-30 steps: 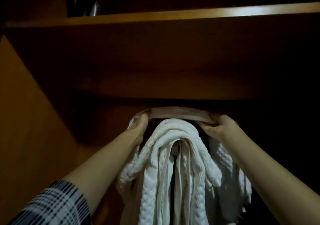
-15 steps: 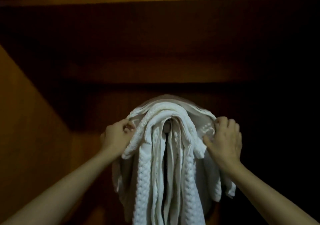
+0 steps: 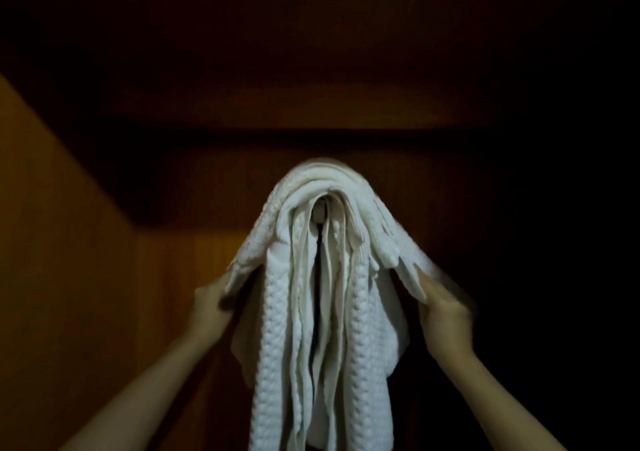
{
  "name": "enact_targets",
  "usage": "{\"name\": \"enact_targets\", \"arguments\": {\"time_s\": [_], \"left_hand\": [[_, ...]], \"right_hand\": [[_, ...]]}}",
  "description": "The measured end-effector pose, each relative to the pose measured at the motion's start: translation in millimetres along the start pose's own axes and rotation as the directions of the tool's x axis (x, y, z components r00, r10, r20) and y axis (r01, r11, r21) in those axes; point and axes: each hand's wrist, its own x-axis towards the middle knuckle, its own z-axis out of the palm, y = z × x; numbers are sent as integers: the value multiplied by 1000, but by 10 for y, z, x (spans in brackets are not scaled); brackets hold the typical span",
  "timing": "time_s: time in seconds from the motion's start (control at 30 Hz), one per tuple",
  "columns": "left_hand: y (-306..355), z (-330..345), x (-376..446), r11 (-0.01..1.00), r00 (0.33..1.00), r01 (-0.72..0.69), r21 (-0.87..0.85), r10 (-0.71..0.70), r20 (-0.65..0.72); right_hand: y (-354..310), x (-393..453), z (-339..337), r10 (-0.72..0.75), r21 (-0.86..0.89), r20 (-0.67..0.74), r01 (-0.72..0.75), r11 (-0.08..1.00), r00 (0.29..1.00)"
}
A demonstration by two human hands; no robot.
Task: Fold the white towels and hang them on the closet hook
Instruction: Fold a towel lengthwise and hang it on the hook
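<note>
Towels (image 3: 322, 277), white, several folded, draped over closet hook (image 3: 319, 212) under the shelf; left hand (image 3: 211, 303) and right hand (image 3: 445, 315) each grip outermost towel's side edges, apparently evening its hang.

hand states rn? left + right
Left hand: grips the left edge of the top towel.
Right hand: grips that towel's right edge; blurred.
</note>
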Motion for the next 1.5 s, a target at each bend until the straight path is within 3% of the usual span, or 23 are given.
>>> {"name": "enact_targets", "arguments": {"time_s": [0.03, 0.07, 0.1, 0.17, 0.2, 0.23, 0.3, 0.37, 0.43, 0.5, 0.6, 0.7, 0.8, 0.87, 1.0, 1.1, 1.2, 1.23, 1.37, 1.5], "left_hand": [[135, 31, -73, 974, 995, 101, -202, -97, 31], [220, 122, -148, 882, 977, 215, -419, -201, 77], [354, 185, -209, 682, 920, 382, -624, -344, 187], [525, 297, -302, 362, 792, 573, -735, -474, 384], [581, 287, -314, 332, 762, 608, -721, -501, 411], [662, 217, -323, 357, 747, 640, -680, -495, 444], [666, 61, -365, 514, 762, 647, -563, -434, 481], [592, -103, -508, 658, 743, 636, -404, -380, 551], [549, -321, -722, 636, 689, 683, -358, -400, 605], [614, -567, -1008, 635, 663, 691, -345, -367, 653], [774, -988, -1492, 740, 629, 633, -228, -320, 708], [838, -1463, -2063, 837, 607, 538, -98, -304, 734], [855, -2005, -2710, 862, 519, 503, 56, -353, 778], [846, -2351, -3170, 861, 460, 484, 156, -402, 792], [741, -2967, -4118, 791, 366, 502, 350, -561, 743], [601, -3387, -4836, 696, 276, 539, 474, -678, 682], [462, -3792, -5549, 609, 249, 593, 527, -761, 599], [424, -3918, -5772, 567, 227, 608, 556, -795, 563], [287, -4333, -6470, 362, 29, 696, 621, -877, 479], [62, -4672, -6812, 222, -41, 762, 608, -921, 387]], "right_hand": [[-118, -84, 51, 46, 81, 40, -49, 996, 998], [-245, -173, 137, 111, 157, 90, -124, 980, 990], [-419, -258, 201, 174, 241, 144, -205, 949, 974], [-658, -357, 279, 259, 399, 259, -348, 848, 930], [-708, -336, 243, 277, 411, 325, -399, 819, 904], [-736, -321, 162, 260, 386, 411, -426, 818, 874], [-737, -349, -15, 224, 336, 608, -503, 796, 761], [-744, -452, -208, 254, 370, 701, -643, 670, 667], [-819, -610, -360, 310, 439, 690, -718, 540, 655], [-952, -829, -494, 338, 379, 672, -698, 608, 659], [-1293, -1229, -714, 369, 255, 567, -582, 772, 737], [-1689, -1680, -870, 266, 210, 556, -442, 872, 787], [-2012, -2179, -921, 153, 165, 637, -328, 930, 756], [-2249, -2523, -922, 86, 174, 739, -313, 934, 668], [-2759, -3274, -867, -72, 183, 928, -280, 942, 366], [-3145, -3891, -786, -195, 219, 973, -222, 950, 125], [-3501, -4496, -691, -284, 263, 954, -189, 946, -93], [-3608, -4681, -658, -301, 273, 943, -189, 943, -141], [-4018, -5265, -463, -337, 280, 902, -228, 933, -271], [-4487, -5665, -137, -367, 279, 861, -275, 920, -354]]}}
